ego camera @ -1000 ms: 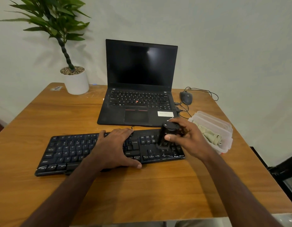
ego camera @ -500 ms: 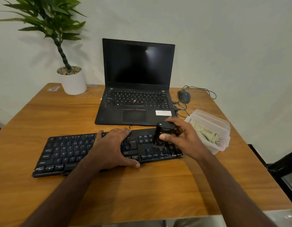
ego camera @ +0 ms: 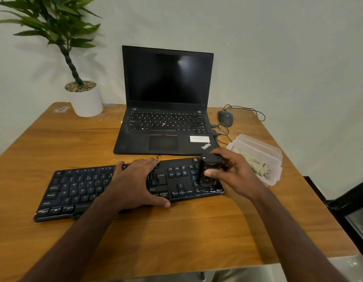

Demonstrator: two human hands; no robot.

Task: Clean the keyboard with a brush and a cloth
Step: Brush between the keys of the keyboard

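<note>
A black keyboard [ego camera: 79, 190] lies across the wooden table in front of me. My left hand [ego camera: 134, 184] rests flat on its middle, fingers spread over the keys and thumb at the front edge. My right hand [ego camera: 233, 176] grips a black brush [ego camera: 209, 169] that stands upright on the number pad at the keyboard's right end. A pale folded cloth [ego camera: 256, 162] lies in a clear plastic container [ego camera: 272, 153] just right of that hand.
An open black laptop [ego camera: 166, 119] stands behind the keyboard. A wired mouse [ego camera: 225, 118] with its cable sits at the back right. A white plant pot [ego camera: 86, 98] stands at the back left. The table edge [ego camera: 176, 265] runs close to my body.
The brush and my right hand have shifted slightly over the number pad. My left hand has stayed on the keyboard.
</note>
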